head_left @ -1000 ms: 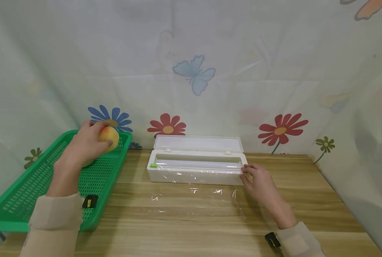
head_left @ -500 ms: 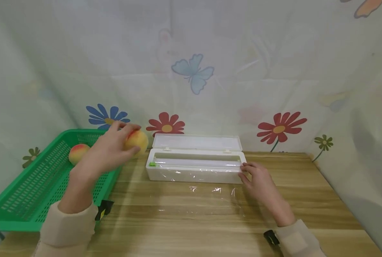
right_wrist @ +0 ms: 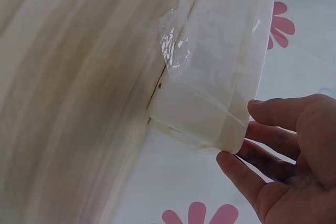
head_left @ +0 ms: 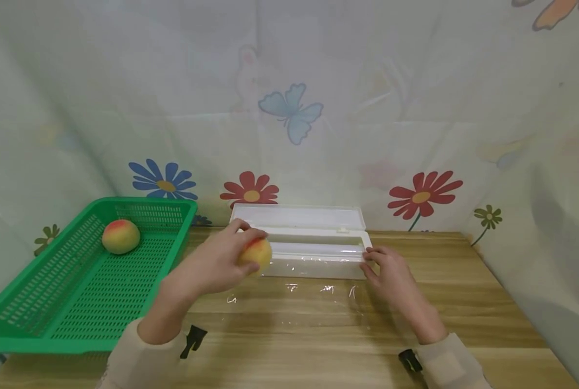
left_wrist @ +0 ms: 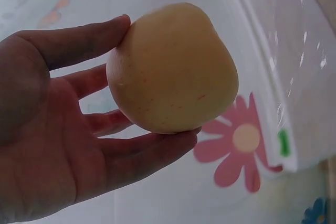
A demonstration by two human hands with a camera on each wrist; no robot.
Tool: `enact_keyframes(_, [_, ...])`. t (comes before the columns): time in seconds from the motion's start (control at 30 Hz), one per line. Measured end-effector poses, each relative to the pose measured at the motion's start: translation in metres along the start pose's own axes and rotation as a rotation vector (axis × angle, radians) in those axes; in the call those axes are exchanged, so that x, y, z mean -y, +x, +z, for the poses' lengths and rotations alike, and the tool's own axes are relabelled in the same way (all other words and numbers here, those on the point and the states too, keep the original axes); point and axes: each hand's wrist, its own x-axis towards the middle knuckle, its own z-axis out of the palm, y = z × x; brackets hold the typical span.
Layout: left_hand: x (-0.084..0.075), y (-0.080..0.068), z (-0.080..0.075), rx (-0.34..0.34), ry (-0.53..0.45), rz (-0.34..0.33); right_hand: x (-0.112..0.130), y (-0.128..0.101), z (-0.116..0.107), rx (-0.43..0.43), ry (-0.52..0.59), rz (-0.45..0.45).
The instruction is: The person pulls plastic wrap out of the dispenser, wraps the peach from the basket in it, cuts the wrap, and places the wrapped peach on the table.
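The left hand (head_left: pixel 216 265) cups a peach (head_left: pixel 256 255) over loose film (head_left: pixel 299 302); right hand (head_left: pixel 388 270), fingers relaxed, steadies the box (head_left: pixel 318 254). A dropped peach could crumple the film.

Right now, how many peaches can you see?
2. One round yellow-red peach lies in the green plastic basket; the left hand holds the other peach above the table.

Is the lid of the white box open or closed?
Open. The lid of the white box stands tipped back toward the flowered wall, and the roll of clear wrap shows inside.
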Motion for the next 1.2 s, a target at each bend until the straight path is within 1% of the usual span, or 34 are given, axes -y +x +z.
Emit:
enact_keyframes(0.17, [-0.006, 0.006, 0.027, 0.070, -0.029, 0.036, 0.000, 0.000, 0.001, -0.005, 0.001, -0.007])
enact_keyframes(0.27, [-0.010, 0.012, 0.041, 0.125, -0.043, 0.054, -0.002, 0.000, 0.001, -0.010, -0.005, -0.012])
enact_keyframes(0.43, [-0.017, 0.022, 0.060, 0.229, -0.042, 0.102, -0.001, 0.001, -0.001, 0.003, -0.012, 0.002])
enact_keyframes(0.53, [-0.020, 0.027, 0.071, 0.264, -0.032, 0.139, -0.001, 0.000, -0.001, 0.010, -0.014, 0.009])
enact_keyframes(0.63, [-0.019, 0.030, 0.081, 0.277, -0.021, 0.151, -0.001, 0.000, -0.001, 0.013, -0.014, 0.008])
enact_keyframes(0.73, [-0.018, 0.030, 0.089, 0.290, -0.017, 0.143, -0.002, 0.000, 0.000, 0.009, -0.013, -0.002])
enact_keyframes(0.83, [-0.015, 0.031, 0.096, 0.289, -0.014, 0.162, -0.002, 0.000, 0.002, -0.017, -0.011, -0.026])
enact_keyframes(0.93, [-0.013, 0.033, 0.100, 0.278, -0.004, 0.195, -0.002, -0.001, 0.004, -0.053, -0.022, -0.068])
enact_keyframes(1.03, [-0.011, 0.033, 0.102, 0.266, 0.000, 0.219, -0.003, -0.001, 0.004, -0.061, -0.028, -0.089])
enact_keyframes(1.13, [-0.010, 0.033, 0.103, 0.268, -0.005, 0.205, -0.002, -0.001, 0.003, -0.041, -0.031, -0.073])
enact_keyframes(1.2, [-0.010, 0.033, 0.104, 0.277, -0.012, 0.181, 0.000, -0.002, 0.003, -0.049, -0.044, -0.060])
